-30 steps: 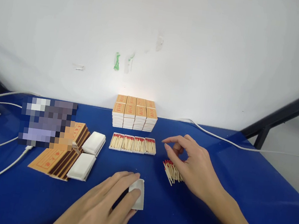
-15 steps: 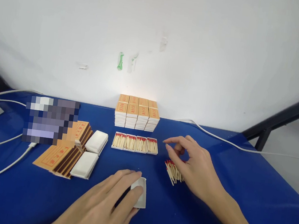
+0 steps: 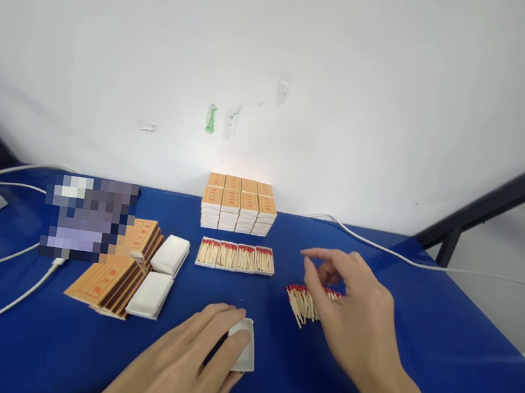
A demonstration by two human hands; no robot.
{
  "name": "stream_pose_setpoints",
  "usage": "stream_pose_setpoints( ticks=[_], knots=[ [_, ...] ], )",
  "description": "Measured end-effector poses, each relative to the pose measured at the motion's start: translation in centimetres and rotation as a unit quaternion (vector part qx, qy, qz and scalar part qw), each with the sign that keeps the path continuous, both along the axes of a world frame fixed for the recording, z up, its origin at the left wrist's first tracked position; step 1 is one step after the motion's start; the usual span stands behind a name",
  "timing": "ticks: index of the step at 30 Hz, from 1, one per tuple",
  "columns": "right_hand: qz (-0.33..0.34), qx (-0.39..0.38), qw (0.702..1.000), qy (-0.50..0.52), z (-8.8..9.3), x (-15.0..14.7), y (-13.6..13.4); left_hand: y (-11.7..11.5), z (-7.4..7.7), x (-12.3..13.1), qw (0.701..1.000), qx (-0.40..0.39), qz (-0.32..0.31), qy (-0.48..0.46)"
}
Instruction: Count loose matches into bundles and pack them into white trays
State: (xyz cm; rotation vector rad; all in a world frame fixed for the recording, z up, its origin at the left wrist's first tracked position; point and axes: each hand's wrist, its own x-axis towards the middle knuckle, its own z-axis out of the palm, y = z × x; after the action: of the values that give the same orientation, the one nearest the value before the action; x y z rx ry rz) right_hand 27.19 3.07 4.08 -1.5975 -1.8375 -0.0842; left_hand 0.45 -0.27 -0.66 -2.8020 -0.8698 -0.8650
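Note:
At the front of the table my left hand is closed on a small white matchbox tray, its thumb inside and fingers along the far edge; no matches show in the visible part. My right hand hovers over a loose pile of red-tipped matches and covers part of it. Thumb and forefinger are apart with nothing between them, the other fingers curled. Beyond the hands, several trays filled with matches stand side by side in a row.
Behind the row, a block of finished-looking yellow matchboxes is stacked by the wall. To the left lie flattened yellow sleeves and nested white trays. A blurred phone-like object and white cables lie farther left.
My right hand has moved a little right and down, uncovering more of the match pile. The left hand keeps its hold on the tray. The whole view has shifted slightly.

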Motion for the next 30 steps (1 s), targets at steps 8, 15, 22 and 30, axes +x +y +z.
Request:
stream_pose_setpoints(
  ticks=[8, 15, 22, 30],
  knots=[
    [-0.027, 0.073, 0.991, -0.11, -2.6, -1.4, -4.9, 0.2, 0.1, 0.2, 1.0, -0.015, 0.001, -0.014],
    [-0.018, 0.053, 0.995, -0.084, -3.9, -1.3, -3.9, -0.1, 0.3, 0.3, 1.0, -0.007, 0.001, -0.019],
    [-0.026, 0.046, 0.994, -0.095, -4.0, -1.2, -4.1, 0.0, 0.6, 0.3, 1.0, -0.012, 0.001, -0.005],
    [-0.03, 0.022, 0.997, -0.069, -4.3, -1.2, -4.3, 0.0, 0.6, 0.4, 1.0, -0.011, -0.003, -0.008]
  ],
)
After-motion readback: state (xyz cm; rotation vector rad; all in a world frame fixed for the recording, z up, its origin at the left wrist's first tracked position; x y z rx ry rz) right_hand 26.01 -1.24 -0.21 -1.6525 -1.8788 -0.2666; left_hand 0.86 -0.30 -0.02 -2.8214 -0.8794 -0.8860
